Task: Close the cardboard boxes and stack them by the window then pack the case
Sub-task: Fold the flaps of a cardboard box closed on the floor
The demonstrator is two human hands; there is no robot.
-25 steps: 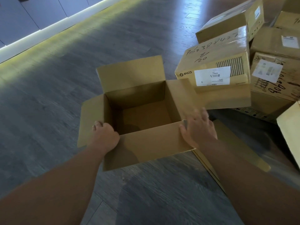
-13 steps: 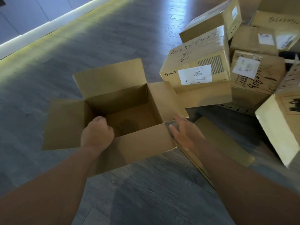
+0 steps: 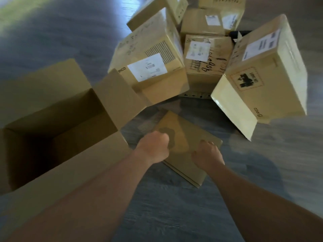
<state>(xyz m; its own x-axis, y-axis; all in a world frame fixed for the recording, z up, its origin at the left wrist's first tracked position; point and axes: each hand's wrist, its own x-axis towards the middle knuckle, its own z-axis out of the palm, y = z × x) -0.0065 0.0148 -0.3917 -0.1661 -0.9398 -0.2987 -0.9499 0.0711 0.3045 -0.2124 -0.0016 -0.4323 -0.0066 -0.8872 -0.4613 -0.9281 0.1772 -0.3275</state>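
Crowding the far side of the grey plank floor (image 3: 174,212) is a heap of closed cardboard boxes. Nearest is a box with a PICO mark (image 3: 150,60), white label and barcode-like stripes on top. Behind it sits a box with handwriting and a white sticker (image 3: 208,58). To the right, a tilted box with a black stamp (image 3: 265,70) has one pale flap hanging open toward the floor. More boxes lie further back, cut off by the top edge.

An open cardboard box (image 3: 57,130) stands at left, flaps spread outward, interior dark and apparently empty. Its right flap reaches up against the PICO-marked box.

A flattened cardboard piece (image 3: 190,137) lies on the floor between the open box and the tilted one, near the middle of view. Left hand (image 3: 153,149) sits over its near-left part with fingers curled in a fist; whether the grip pinches the cardboard edge cannot be told. Right hand (image 3: 208,154) rests at its right edge, fingers bent down over it; hold uncertain.

Whole frame is motion-blurred; label text is unreadable. A dark object behind the tilted box is mostly hidden.
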